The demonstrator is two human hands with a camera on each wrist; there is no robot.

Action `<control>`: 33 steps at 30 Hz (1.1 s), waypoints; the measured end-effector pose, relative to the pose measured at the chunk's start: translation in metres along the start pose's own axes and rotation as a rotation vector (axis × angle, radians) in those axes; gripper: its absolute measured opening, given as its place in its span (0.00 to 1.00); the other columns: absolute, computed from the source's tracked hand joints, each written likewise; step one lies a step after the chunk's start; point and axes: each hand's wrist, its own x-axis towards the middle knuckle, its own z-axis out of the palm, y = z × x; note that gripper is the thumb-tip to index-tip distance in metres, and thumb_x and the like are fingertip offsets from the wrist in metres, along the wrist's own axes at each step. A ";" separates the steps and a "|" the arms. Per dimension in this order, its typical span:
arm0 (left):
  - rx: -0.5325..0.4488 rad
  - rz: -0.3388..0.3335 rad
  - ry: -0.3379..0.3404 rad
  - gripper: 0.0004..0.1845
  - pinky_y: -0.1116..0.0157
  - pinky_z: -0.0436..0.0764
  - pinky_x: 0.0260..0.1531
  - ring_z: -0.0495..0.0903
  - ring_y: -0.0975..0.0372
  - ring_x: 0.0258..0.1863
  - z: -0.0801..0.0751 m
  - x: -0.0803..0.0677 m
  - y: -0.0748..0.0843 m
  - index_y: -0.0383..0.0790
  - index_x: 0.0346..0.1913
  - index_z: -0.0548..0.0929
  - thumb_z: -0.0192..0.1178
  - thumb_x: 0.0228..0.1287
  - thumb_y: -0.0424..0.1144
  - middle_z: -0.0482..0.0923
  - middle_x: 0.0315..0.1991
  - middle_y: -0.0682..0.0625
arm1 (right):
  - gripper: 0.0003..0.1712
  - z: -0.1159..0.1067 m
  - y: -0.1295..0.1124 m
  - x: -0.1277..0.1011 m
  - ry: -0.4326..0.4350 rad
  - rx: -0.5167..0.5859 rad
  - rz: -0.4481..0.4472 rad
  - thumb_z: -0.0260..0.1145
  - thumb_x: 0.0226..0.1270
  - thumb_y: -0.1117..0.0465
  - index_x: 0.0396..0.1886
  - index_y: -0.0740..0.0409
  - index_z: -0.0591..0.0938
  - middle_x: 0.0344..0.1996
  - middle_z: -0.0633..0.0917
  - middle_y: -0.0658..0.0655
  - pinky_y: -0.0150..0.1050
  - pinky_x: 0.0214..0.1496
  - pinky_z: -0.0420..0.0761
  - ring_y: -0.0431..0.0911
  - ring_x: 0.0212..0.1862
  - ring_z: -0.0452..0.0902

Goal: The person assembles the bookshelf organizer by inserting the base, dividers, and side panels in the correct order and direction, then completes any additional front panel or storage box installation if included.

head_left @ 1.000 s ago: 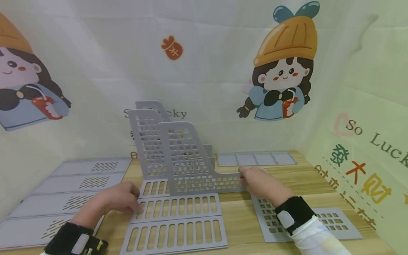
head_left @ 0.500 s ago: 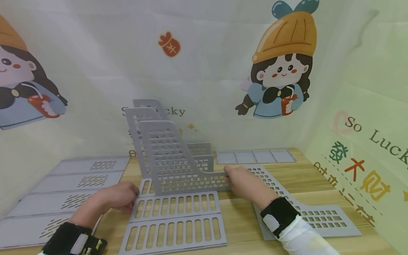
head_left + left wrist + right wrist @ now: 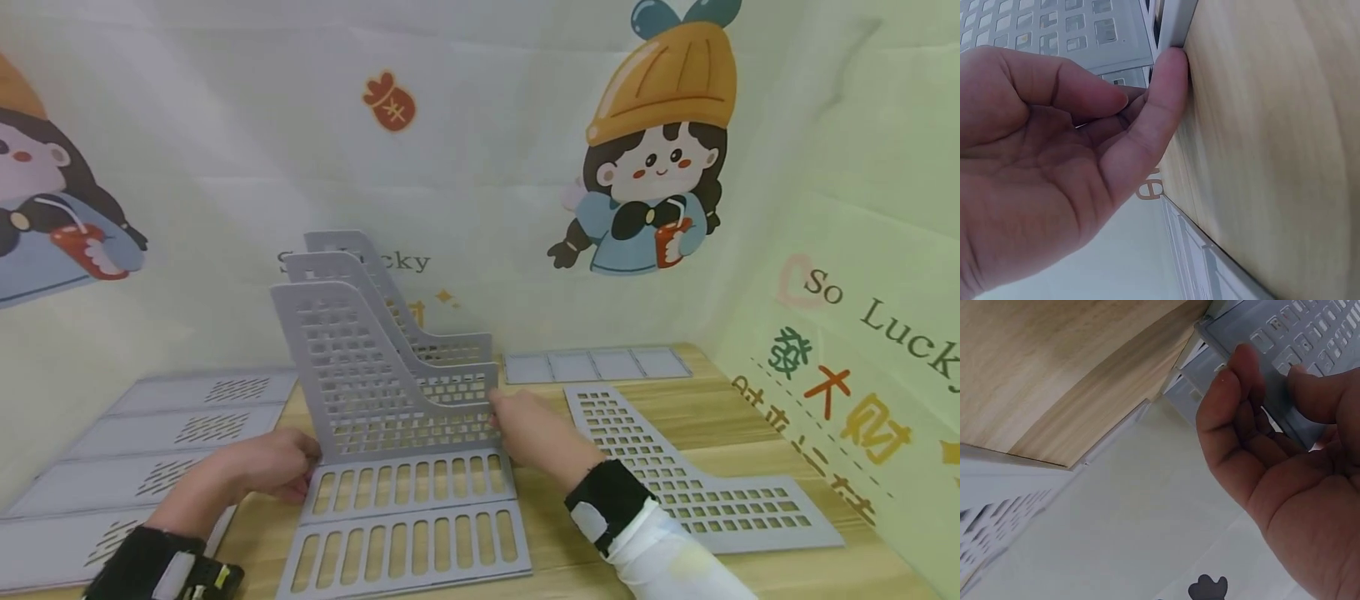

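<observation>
A grey perforated divider panel [image 3: 341, 350], tall at the left and stepping down to a low right end, stands at the front of an upright row. Two similar panels [image 3: 397, 329] stand behind it. Beneath them lies a slotted grey base [image 3: 420, 510]. My right hand [image 3: 536, 437] pinches the front divider's low end between thumb and fingers, as the right wrist view also shows. At the base's left edge is my left hand [image 3: 273, 465], loosely bent; in the left wrist view one fingertip [image 3: 1171, 62] touches the grey edge close to the wood, and the thumb is apart from it.
One loose perforated panel [image 3: 693, 483] lies flat on the wooden table at the right. Several flat grey panels with slanted slits [image 3: 123, 442] are laid side by side at the left. A strip of small rectangular panels [image 3: 596, 367] lies at the back, before the printed cloth [image 3: 480, 167].
My right hand has moved left with the front divider, which now stands in line before the other two. The loose panel at the right is uncovered. The left hand has hardly moved.
</observation>
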 end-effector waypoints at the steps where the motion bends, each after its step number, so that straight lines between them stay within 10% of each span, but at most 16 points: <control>1: -0.001 -0.007 -0.001 0.24 0.63 0.87 0.38 0.77 0.57 0.35 0.000 -0.001 -0.001 0.19 0.61 0.77 0.43 0.65 0.22 0.78 0.36 0.44 | 0.06 0.000 -0.001 0.001 -0.003 0.002 -0.003 0.64 0.80 0.64 0.50 0.61 0.80 0.29 0.87 0.58 0.40 0.32 0.84 0.46 0.30 0.82; 11: -0.100 0.018 -0.059 0.11 0.61 0.87 0.42 0.79 0.58 0.38 -0.010 -0.003 -0.014 0.30 0.39 0.74 0.43 0.57 0.20 0.77 0.38 0.45 | 0.07 0.003 -0.009 0.006 -0.028 0.045 -0.011 0.64 0.81 0.63 0.53 0.58 0.79 0.29 0.86 0.55 0.34 0.29 0.81 0.42 0.27 0.79; 18: -0.138 0.030 -0.090 0.11 0.60 0.87 0.45 0.79 0.58 0.40 -0.014 -0.004 -0.017 0.27 0.43 0.76 0.46 0.59 0.21 0.77 0.40 0.45 | 0.10 0.005 -0.014 0.005 -0.022 0.029 0.001 0.67 0.76 0.67 0.53 0.60 0.80 0.33 0.88 0.57 0.33 0.28 0.80 0.41 0.28 0.79; 24: -0.125 0.020 -0.082 0.20 0.60 0.89 0.45 0.82 0.61 0.40 -0.011 -0.004 -0.011 0.18 0.61 0.75 0.50 0.80 0.35 0.82 0.43 0.43 | 0.11 0.008 -0.011 0.000 -0.001 0.047 -0.004 0.67 0.76 0.69 0.52 0.60 0.77 0.34 0.87 0.58 0.36 0.31 0.81 0.44 0.31 0.80; 30: -0.131 -0.026 -0.048 0.25 0.64 0.85 0.38 0.72 0.62 0.30 -0.013 -0.006 -0.010 0.34 0.35 0.75 0.46 0.87 0.52 0.67 0.27 0.53 | 0.07 0.012 -0.009 -0.002 0.015 0.097 -0.035 0.62 0.81 0.63 0.49 0.59 0.74 0.30 0.84 0.56 0.37 0.31 0.80 0.45 0.30 0.78; 33: -0.157 -0.011 -0.033 0.26 0.66 0.79 0.34 0.64 0.64 0.23 -0.012 -0.003 -0.007 0.35 0.38 0.78 0.50 0.85 0.55 0.60 0.20 0.56 | 0.09 0.012 -0.005 -0.002 -0.007 0.129 -0.005 0.61 0.83 0.60 0.52 0.59 0.72 0.29 0.81 0.55 0.38 0.30 0.78 0.45 0.29 0.77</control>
